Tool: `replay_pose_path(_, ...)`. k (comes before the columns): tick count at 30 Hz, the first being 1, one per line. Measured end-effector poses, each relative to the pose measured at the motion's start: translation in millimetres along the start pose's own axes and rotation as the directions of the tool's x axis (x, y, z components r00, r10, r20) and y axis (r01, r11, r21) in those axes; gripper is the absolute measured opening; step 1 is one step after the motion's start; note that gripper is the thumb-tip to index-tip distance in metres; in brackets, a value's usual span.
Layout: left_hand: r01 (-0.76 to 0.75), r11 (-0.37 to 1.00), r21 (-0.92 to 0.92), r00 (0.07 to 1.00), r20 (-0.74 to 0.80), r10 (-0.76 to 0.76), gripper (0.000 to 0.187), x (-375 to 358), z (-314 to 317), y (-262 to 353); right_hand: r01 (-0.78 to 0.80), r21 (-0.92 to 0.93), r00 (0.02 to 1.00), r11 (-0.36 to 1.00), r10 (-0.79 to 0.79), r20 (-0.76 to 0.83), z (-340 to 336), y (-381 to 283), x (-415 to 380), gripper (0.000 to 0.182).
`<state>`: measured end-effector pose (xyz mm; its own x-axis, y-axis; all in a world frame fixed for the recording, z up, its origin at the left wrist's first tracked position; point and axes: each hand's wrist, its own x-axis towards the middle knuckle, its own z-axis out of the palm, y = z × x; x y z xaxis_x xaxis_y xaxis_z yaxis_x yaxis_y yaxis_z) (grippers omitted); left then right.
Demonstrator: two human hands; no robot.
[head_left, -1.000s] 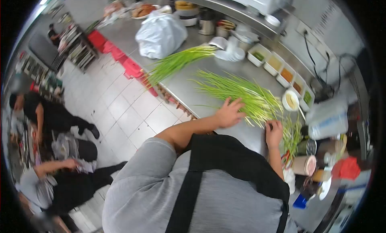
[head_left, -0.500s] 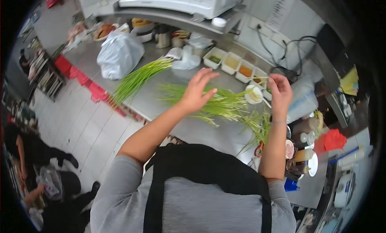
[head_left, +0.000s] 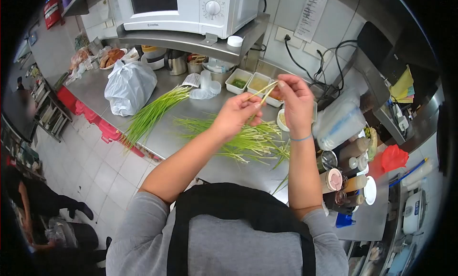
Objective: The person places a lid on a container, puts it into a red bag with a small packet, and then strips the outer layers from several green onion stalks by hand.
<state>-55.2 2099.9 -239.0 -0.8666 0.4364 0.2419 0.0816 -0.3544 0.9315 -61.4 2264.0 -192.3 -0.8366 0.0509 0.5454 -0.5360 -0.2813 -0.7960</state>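
Note:
Pale green chive stalks (head_left: 260, 91) stretch between my two hands over the steel table. My left hand (head_left: 234, 116) is closed on their lower part, thumb and fingers pinched together. At the upper end, my right hand (head_left: 296, 102) pinches the stalks between thumb and fingers. Beneath my hands a loose pile of chives (head_left: 248, 141) is spread on the table, partly hidden by my left forearm. A neater bundle of chives (head_left: 157, 109) lies further left. Just left of my right hand is a small white cup (head_left: 281, 119), partly covered by it.
A white plastic bag (head_left: 129, 87) stands at the back left. White tubs (head_left: 237, 81) of ingredients line the back, under a shelf with a microwave (head_left: 191, 11). Bottles and jars (head_left: 346, 176) crowd the right side. A person (head_left: 43, 195) is at the lower left.
My left hand has moved up and right from above the pile and closed on the stalks. My right hand has moved left, and the camera view has shifted.

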Motion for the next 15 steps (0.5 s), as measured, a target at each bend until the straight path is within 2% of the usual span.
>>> replay_pose_path(1,0.035,0.999,-0.026,0.999,-0.04,-0.036,0.018,-6,-6,-5,-0.069,-0.007,0.997,0.998,0.069,0.02,-3,11,-5,0.013)
replay_pose_path(2,0.078,0.994,0.071,0.992,-0.107,-0.07,0.014,-11,-14,-13,-0.137,-0.015,0.99,0.99,0.138,0.042,-5,22,-9,0.013)
replay_pose_path(4,0.13,0.971,0.2,0.989,-0.101,-0.111,0.016,-26,-28,-21,-0.24,-0.026,0.967,0.971,0.241,0.08,-13,47,-18,0.01)
replay_pose_path(7,0.221,0.935,0.277,0.97,-0.164,-0.181,0.019,-45,-52,-38,-0.171,0.012,0.979,0.985,0.171,-0.108,-41,81,-31,0.01)
replay_pose_path(8,0.251,0.926,0.283,0.96,-0.196,-0.2,0.021,-51,-58,-42,-0.175,-0.041,0.964,0.984,0.162,-0.212,-53,82,-36,0.01)
replay_pose_path(10,0.199,0.957,0.213,0.967,-0.201,-0.156,0.025,-63,-68,-41,-0.181,-0.345,0.96,0.921,0.089,-0.267,-84,66,-52,0.009)
replay_pose_path(11,0.166,0.97,0.18,0.97,-0.206,-0.127,0.027,-67,-72,-38,-0.218,-0.514,0.966,0.83,0.108,-0.235,-111,61,-61,0.008)
replay_pose_path(13,0.148,0.987,0.055,0.973,-0.184,-0.136,0.032,-75,-81,-30,-0.281,-0.635,0.959,0.719,0.181,-0.219,-160,57,-80,0.007)
replay_pose_path(14,0.141,0.99,-0.009,0.975,-0.173,-0.14,0.035,-79,-83,-27,-0.284,-0.867,0.955,0.41,0.206,-0.215,-168,43,-87,0.01)
replay_pose_path(15,0.127,0.991,-0.035,0.976,-0.176,-0.131,0.036,-82,-83,-23,-0.052,-0.998,0.993,0.047,0.11,-0.047,-175,38,-92,0.014)
